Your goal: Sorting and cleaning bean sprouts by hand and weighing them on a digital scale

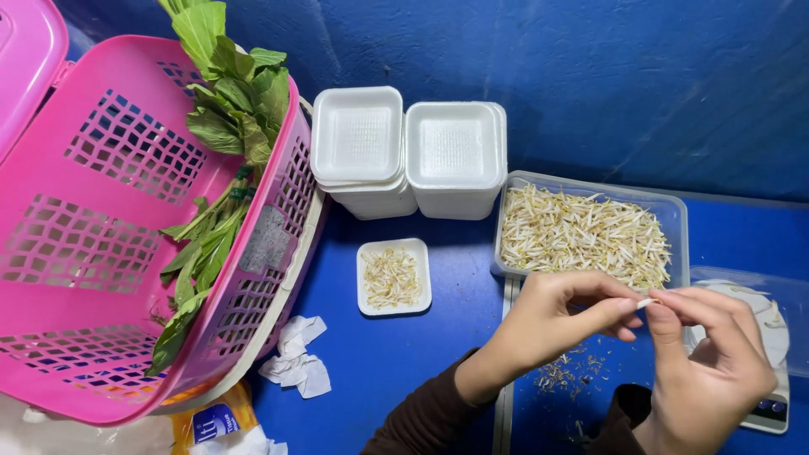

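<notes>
My left hand [552,324] and my right hand [712,362] meet at the fingertips and pinch a single bean sprout [647,302] between them. They hover just in front of a clear plastic tub [678,211] heaped with bean sprouts [581,232]. Below my hands lies a small scatter of trimmed sprout bits [566,372] on the blue surface. A small white foam tray [393,277] with a few sprouts in it sits to the left.
Two stacks of white foam trays [409,152] stand at the back. A pink basket [126,227] holding leafy greens [223,143] fills the left. Crumpled tissue [295,354] lies by it. A scale with a white plate [771,337] sits far right.
</notes>
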